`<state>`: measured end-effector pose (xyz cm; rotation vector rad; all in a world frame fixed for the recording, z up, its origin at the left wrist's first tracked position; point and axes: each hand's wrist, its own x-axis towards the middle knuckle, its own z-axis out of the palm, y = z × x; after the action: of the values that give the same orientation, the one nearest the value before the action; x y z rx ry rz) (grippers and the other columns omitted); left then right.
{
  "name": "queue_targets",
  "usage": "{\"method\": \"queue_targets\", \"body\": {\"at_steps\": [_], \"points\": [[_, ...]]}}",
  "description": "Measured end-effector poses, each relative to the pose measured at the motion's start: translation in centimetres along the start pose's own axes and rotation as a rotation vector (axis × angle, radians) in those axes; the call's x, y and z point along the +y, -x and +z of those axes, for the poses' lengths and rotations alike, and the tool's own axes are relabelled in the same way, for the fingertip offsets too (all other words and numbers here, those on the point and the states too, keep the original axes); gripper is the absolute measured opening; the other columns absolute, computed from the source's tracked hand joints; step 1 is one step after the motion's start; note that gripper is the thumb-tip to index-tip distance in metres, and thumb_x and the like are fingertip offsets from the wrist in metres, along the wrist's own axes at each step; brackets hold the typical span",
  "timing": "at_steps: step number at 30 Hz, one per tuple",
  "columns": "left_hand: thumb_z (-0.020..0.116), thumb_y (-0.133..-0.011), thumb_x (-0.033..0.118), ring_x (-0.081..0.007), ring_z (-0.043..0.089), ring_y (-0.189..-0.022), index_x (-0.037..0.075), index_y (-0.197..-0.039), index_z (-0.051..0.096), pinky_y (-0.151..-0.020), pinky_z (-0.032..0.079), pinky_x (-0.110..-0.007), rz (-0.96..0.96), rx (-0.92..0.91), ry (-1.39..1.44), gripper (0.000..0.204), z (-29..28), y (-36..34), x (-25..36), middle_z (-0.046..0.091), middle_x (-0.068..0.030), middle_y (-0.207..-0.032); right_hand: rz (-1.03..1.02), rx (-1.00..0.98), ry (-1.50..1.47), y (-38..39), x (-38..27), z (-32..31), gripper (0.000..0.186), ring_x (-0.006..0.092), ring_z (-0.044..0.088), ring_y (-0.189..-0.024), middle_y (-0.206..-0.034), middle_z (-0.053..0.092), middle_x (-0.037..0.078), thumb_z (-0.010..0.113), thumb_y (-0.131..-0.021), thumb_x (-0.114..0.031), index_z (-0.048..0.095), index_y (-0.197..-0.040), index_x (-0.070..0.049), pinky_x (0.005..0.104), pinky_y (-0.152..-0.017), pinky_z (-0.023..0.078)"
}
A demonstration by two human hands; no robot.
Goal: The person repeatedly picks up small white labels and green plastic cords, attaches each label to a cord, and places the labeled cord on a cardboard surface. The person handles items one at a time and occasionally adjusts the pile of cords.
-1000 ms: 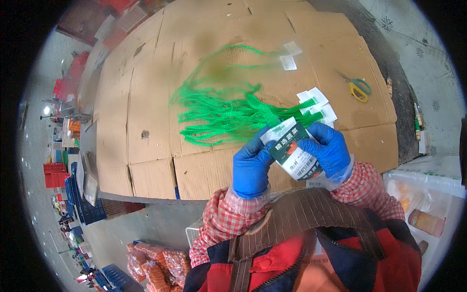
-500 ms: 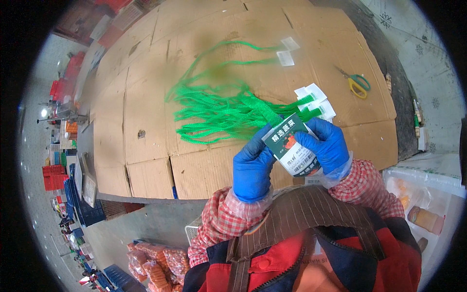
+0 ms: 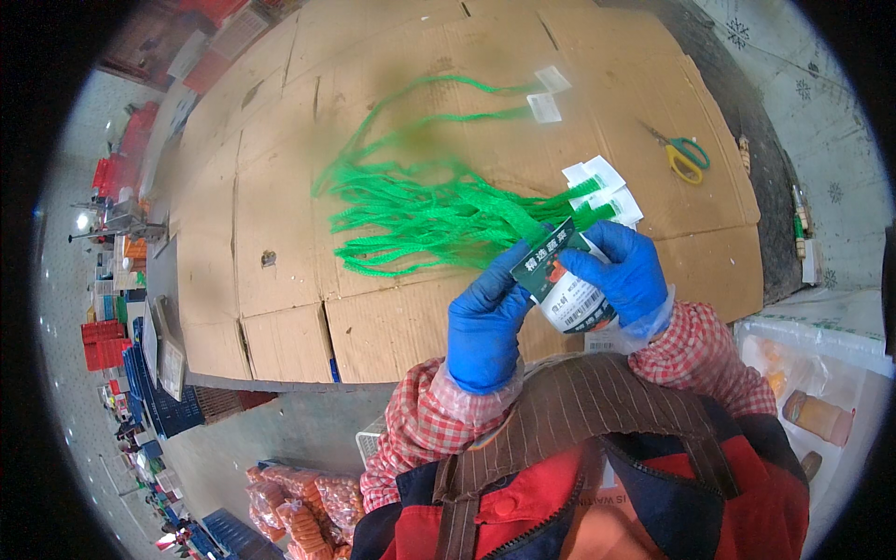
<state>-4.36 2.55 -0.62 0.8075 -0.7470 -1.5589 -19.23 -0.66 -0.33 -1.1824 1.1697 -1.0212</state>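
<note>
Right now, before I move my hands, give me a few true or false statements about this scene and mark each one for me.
1. Your left hand and right hand both hold the printed label. True.
2. The green mesh strips lie on the cardboard. True.
3. The scissors have one yellow and one green handle. True.
4. The scissors lie to the left of the green mesh strips. False: they lie to the right.
5. Your left hand is bare. False: it wears a blue glove.
6. The printed label is plain white all over. False: it has dark green and white areas.
</note>
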Motion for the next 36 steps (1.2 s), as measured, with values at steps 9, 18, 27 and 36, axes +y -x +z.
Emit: {"method": "queue_targets", "body": {"at_steps": [9,18,27,36], "points": [[0.049,-0.073,-0.006,-0.0132,0.050,-0.088,-0.003,-0.105,0.048,-0.074,0.040,-0.024,-0.033,0.073,-0.034,0.031,-0.2,-0.4,-0.6,0.054,-0.0082,-0.097,-0.119,0.078,0.096,-0.6,2.0,0.4,0.017,0.0063,0.048,-0.055,-0.063,0.054,0.004,0.065,-0.067,-0.015,0.053,-0.066,-0.003,0.0225,-0.047,0.038],[0.053,-0.077,0.011,-0.0112,0.053,-0.064,0.001,-0.081,0.056,-0.057,0.041,-0.021,0.250,0.446,-0.245,0.011,-6.4,-7.5,-0.1,0.058,-0.0052,-0.076,0.134,-0.291,0.255,-0.5,4.9,-0.7,0.046,0.0186,0.057,-0.074,-0.084,0.059,0.013,0.068,-0.062,-0.027,0.054,-0.099,-0.002,0.0297,-0.066,0.044],[0.048,-0.075,0.002,-0.0204,0.053,-0.088,-0.004,-0.112,0.039,-0.077,0.043,-0.030,-0.002,0.221,0.027,0.038,-4.8,-4.5,1.4,0.053,-0.0122,-0.098,-0.430,0.360,0.620,-4.4,2.0,-5.8,0.038,0.0207,0.050,-0.089,-0.099,0.053,0.010,0.066,-0.063,-0.018,0.055,-0.098,-0.006,0.0328,-0.078,0.040],[0.043,-0.082,0.022,-0.0134,0.053,-0.076,-0.002,-0.106,0.048,-0.057,0.037,-0.019,-0.277,-0.044,-0.210,0.034,-1.4,-2.3,1.4,0.058,-0.0103,-0.084,-0.442,-0.191,0.339,-1.1,-1.4,-2.7,0.023,0.0149,0.054,-0.075,-0.082,0.057,0.003,0.062,-0.066,-0.006,0.059,-0.089,-0.008,0.0273,-0.066,0.044]]}}
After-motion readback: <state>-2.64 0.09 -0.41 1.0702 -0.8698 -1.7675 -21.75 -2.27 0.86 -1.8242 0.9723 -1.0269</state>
